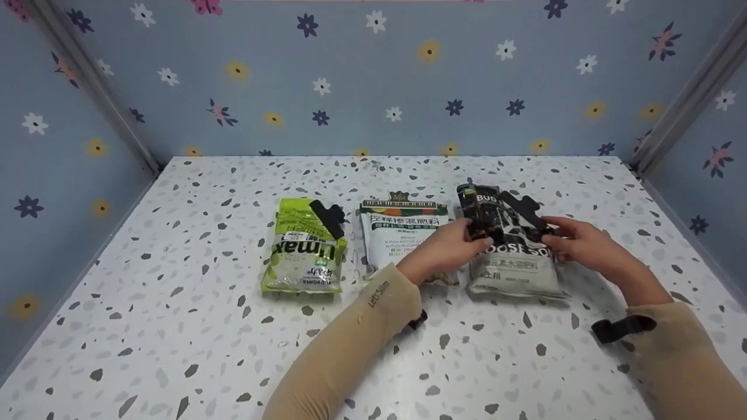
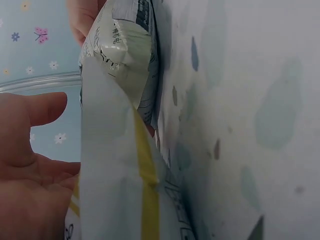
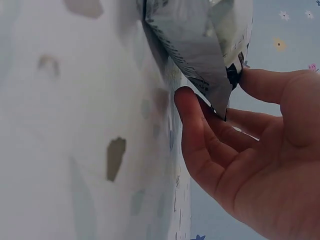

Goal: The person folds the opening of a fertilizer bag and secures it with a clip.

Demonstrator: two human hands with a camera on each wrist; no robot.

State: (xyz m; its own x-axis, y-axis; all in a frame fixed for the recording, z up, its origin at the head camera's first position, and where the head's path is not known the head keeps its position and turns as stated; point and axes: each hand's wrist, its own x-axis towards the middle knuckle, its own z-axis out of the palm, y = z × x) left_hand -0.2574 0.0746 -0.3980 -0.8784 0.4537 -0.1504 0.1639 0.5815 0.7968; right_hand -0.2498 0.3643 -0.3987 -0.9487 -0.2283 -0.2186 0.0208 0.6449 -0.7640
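Observation:
A black and white fertilizer bag (image 1: 510, 265) lies under both hands, with a black bag clip (image 1: 525, 213) slanted across its upper right corner. My right hand (image 1: 583, 242) grips the bag's right side, its thumb against the edge and its curled fingers around the corner in the right wrist view. At the bag's left edge is my left hand (image 1: 446, 248), thumb over the front and spread apart from the fingers. In the left wrist view, a white fertilizer bag (image 2: 112, 160) partly hides the fingers. That bag stands in the middle of the row, with a long piano-key clip (image 1: 402, 204) along its top.
To the left lies a green and white bag (image 1: 303, 248) with a black clip (image 1: 328, 219) on its top right corner. All three bags rest on a white speckled table (image 1: 192, 315). Blue flowered panels (image 1: 373, 76) stand at the back and sides.

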